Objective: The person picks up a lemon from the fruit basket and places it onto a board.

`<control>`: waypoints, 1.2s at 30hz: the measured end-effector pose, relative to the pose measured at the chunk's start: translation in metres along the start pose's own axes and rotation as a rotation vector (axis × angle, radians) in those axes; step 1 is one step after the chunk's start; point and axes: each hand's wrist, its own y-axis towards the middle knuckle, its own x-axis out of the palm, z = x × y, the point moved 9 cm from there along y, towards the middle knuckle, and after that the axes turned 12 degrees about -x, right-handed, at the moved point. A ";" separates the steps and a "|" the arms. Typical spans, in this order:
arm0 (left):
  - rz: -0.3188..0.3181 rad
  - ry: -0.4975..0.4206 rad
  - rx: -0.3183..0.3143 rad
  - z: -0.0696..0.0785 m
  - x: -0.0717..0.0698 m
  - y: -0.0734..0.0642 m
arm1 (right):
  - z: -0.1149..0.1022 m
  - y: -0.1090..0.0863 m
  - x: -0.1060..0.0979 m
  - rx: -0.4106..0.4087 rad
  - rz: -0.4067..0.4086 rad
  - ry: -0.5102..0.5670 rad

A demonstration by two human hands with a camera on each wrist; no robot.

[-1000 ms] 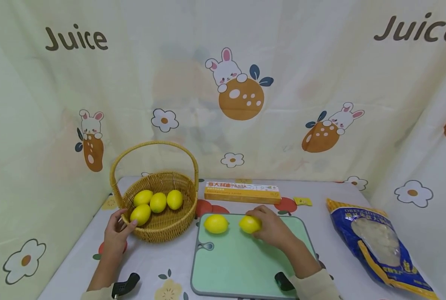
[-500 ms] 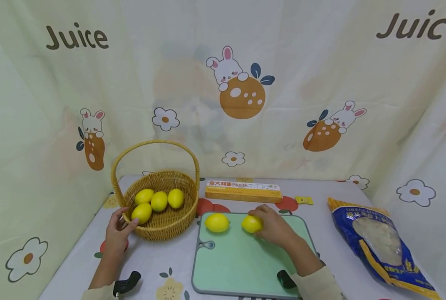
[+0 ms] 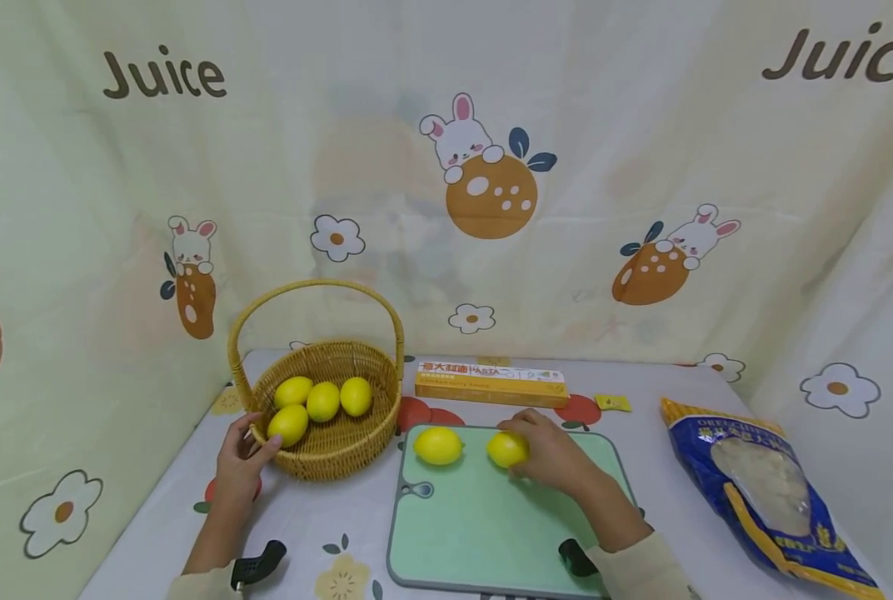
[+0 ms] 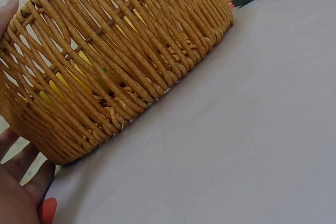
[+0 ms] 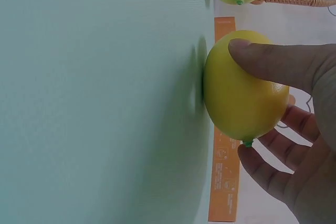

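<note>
At the left stands a wicker basket (image 3: 339,454) with a tall arched handle and several yellow lemons (image 3: 323,402) inside. My left hand (image 3: 238,460) grips its near-left rim, thumb on the rim and fingers against the outer wall; the left wrist view shows the weave (image 4: 121,40) close up. On a green cutting board (image 3: 491,533) lie two lemons. The left lemon (image 3: 438,447) is untouched. My right hand (image 3: 551,454) holds the other lemon (image 5: 244,90), which rests on the board, the thumb on one side and fingers on the other.
Behind the board lies a long orange-and-white pasta box (image 3: 491,385), with a small yellow packet (image 3: 613,403) to its right. A blue-and-yellow bag (image 3: 765,492) lies at the far right. A printed curtain (image 3: 386,167) hangs around the table.
Things in the head view appear slightly farther right as the camera shifts. Both hands keep their holds on the basket and the lemon.
</note>
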 end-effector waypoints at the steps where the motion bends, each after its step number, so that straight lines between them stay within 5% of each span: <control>1: 0.001 -0.003 -0.008 -0.001 0.000 0.000 | 0.000 0.000 0.000 0.000 -0.002 0.000; 19: -0.001 -0.009 0.005 -0.002 0.000 0.000 | -0.003 0.000 -0.003 -0.036 0.019 -0.043; 36: -0.006 -0.001 0.030 0.003 0.002 -0.003 | -0.032 0.009 -0.011 -0.157 -0.091 -0.152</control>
